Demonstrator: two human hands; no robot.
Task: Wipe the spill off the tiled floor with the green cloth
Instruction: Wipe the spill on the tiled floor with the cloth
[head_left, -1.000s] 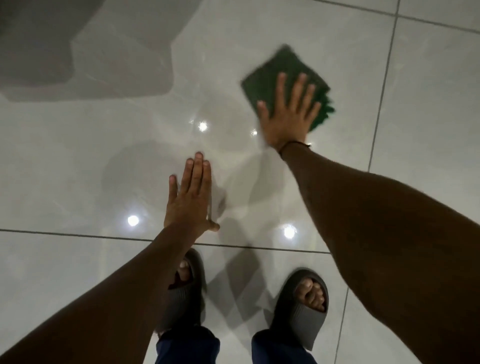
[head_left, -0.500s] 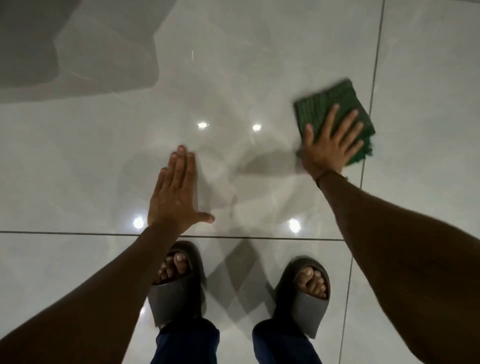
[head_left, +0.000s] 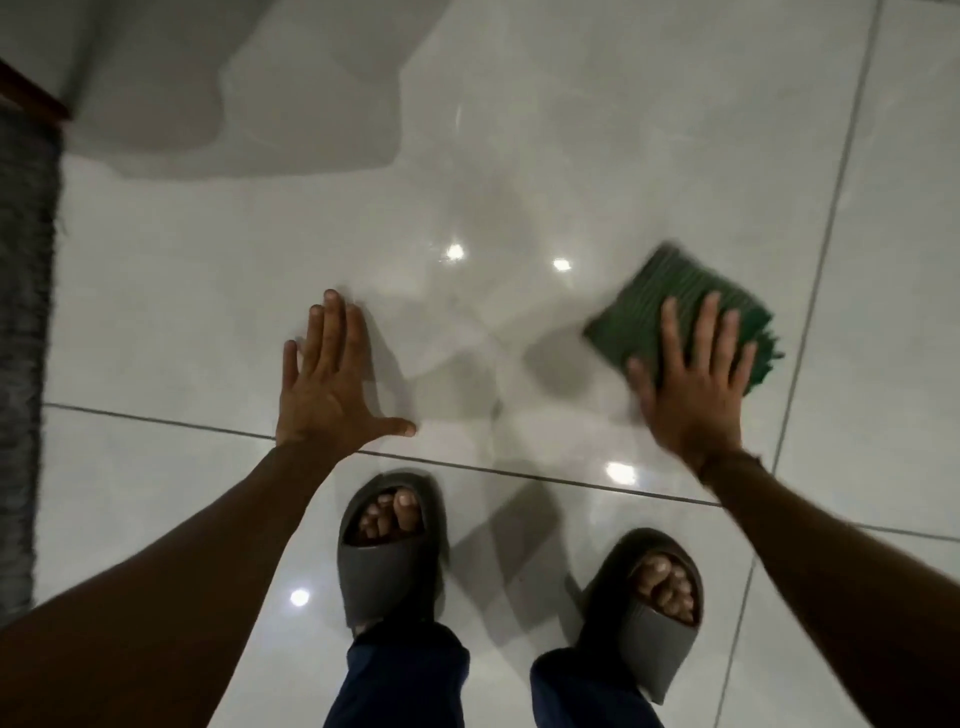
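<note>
— No true grip is taken by either hand: the right hand (head_left: 693, 387) is laid flat, fingers spread, on the cloth (head_left: 675, 317), which is pressed to the floor (head_left: 571, 130) rather than clutched. The left hand (head_left: 324, 376) is spread flat on bare tile, nothing under it, seemingly as a prop.

— Where is the cloth placed?

— On the right of the scene, beyond the right sandal (head_left: 647, 608), just left of the long grout line (head_left: 810, 312) that runs into the distance. Its far edge is blurred, so a stroke is judged to be under way.

— How much of the spill is cleared?

— That cannot be told with certainty. A faint, dull-edged patch (head_left: 457, 332) is seen between the two hands, but it is mixed with shadows and lamp reflections, so moisture cannot be separated from glare. No puddle or coloured stain is made out anywhere.

— What is judged to be left?

— If the patch is a wet film, the middle of the tile is still to be covered, back towards the left hand. Wiping is judged to be in progress, not finished. A grey rug (head_left: 26, 364) at the far left edge is well apart from the work.
</note>
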